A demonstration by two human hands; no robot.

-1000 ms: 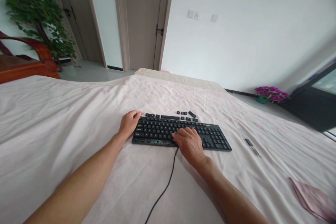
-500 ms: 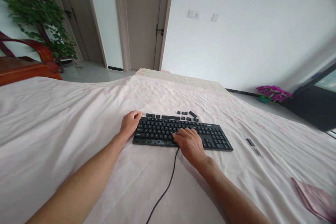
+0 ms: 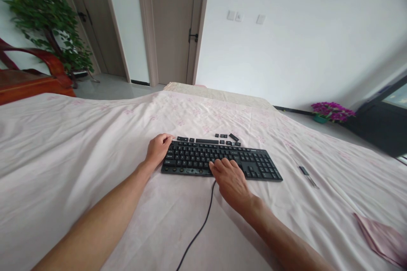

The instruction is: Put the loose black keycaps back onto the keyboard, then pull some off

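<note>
A black keyboard point(image 3: 190, 157) lies flat on the cloth, its bottom row partly stripped of keycaps at the left, with bare switch spots showing. My left hand point(image 3: 158, 149) grips its left end near the far corner, fingers closed together. Over the bottom row, right of the stripped part, my right hand point(image 3: 228, 175) presses down with bunched fingers. Whatever lies under those fingertips is hidden. Behind the keyboard sit several loose keycaps point(image 3: 185, 139) in a line, including a long space bar point(image 3: 207, 141). A tilted wider keycap point(image 3: 234, 137) lies farther back.
The keyboard's cable point(image 3: 203, 221) runs toward me across the pale floral cloth point(image 3: 127, 203). To the right lies a small black-handled tool with wire prongs point(image 3: 304, 171). A folded pink cloth point(image 3: 381, 237) is at the right edge. Doors, a chair and plants stand beyond.
My right hand has shifted very slightly on the bottom row, its fingers still bunched. My left hand stays at the keyboard's left end; the loose keycaps lie as before.
</note>
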